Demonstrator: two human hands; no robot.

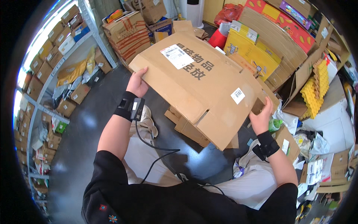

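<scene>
A large flattened brown cardboard box (175,86) is held up in front of me, tilted, with dark printing and white labels on its face. My left hand (138,83) grips its left edge, thumb on top and the other fingers hidden beneath. At the right end my right hand (261,116) holds the box's edge near a cut flap, fingers curled round it. Below the sheet, more folded cardboard (190,130) lies on the floor between my feet. Black straps wrap both wrists, and a black cable runs from the left one.
Metal shelving (52,71) full of parcels stands at the left. Ahead is a strapped carton (126,35). Flattened boxes lean at the right, including a yellow box (242,48), beside yellow egg trays (315,89). A green bottle (275,125) lies near my right hand.
</scene>
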